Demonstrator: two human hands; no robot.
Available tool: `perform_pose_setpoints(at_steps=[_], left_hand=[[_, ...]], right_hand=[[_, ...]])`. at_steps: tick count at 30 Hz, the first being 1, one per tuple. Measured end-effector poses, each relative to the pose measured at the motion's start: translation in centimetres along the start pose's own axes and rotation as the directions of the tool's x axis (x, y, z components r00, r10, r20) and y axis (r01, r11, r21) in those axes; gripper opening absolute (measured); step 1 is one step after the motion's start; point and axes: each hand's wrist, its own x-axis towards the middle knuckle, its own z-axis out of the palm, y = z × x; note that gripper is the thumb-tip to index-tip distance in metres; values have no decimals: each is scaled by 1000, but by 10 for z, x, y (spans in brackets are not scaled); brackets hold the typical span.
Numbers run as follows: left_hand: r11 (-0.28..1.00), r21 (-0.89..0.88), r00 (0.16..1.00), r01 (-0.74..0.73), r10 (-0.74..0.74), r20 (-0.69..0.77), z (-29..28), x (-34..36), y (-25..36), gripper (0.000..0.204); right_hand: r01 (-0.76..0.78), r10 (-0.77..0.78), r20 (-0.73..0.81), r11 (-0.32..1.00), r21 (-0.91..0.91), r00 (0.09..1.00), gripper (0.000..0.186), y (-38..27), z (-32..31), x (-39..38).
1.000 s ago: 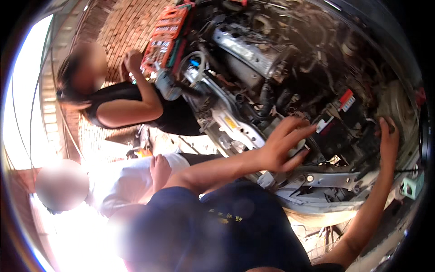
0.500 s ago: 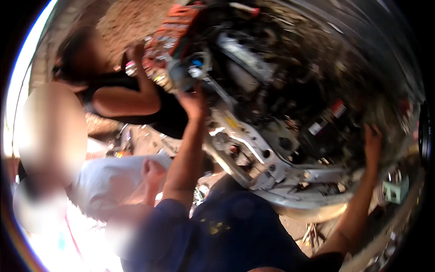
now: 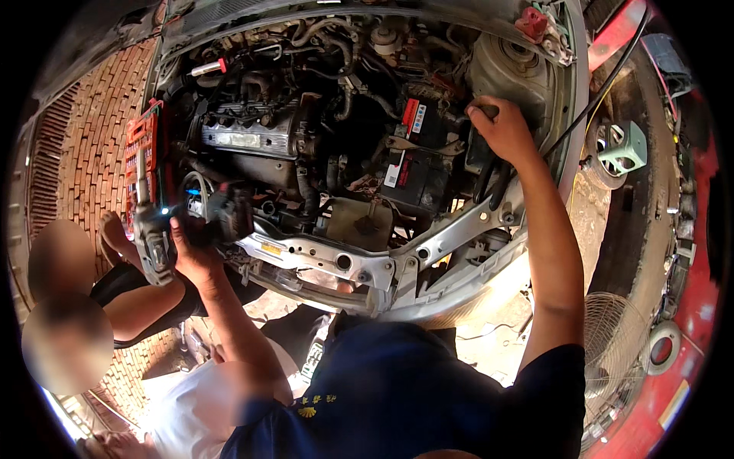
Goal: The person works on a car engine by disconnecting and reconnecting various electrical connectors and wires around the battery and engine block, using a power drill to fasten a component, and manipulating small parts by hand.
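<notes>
My left hand (image 3: 196, 258) grips a dark cordless impact wrench (image 3: 157, 249) at the front left of an open car engine bay. A long shaft rises from the tool's head, its small lamp is lit, and its battery end sits beside the engine. Over to the right, my right hand (image 3: 503, 130) is closed, fingers curled down, over a black box (image 3: 479, 155) beside the car battery (image 3: 436, 183). What lies under those fingers is hidden. Between my hands are the engine (image 3: 252, 139) and the silver front crossmember (image 3: 317, 258).
An orange tool case (image 3: 157, 115) stands at the bay's left edge. A red-and-white tool (image 3: 208, 67) lies near the engine's back. Two people crouch at my left, close to my left arm. To the right are a pale green stool (image 3: 633, 153) and a wire fan guard (image 3: 612, 344).
My view has swung and steadied over the engine bay. My right hand has gone from the bay's right edge to the black box. The left hand still holds the impact wrench, now at the left.
</notes>
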Motion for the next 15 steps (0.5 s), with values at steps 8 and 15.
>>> perform_pose_setpoints(at_steps=[8, 15], left_hand=[[799, 167, 540, 577, -527, 656, 163, -32, -19, 28], [616, 415, 197, 669, -686, 700, 227, -13, -88, 15]], right_hand=[[107, -108, -92, 994, -9, 990, 31, -3, 4, -2], [74, -74, -46, 997, -4, 996, 27, -10, 1, -2]])
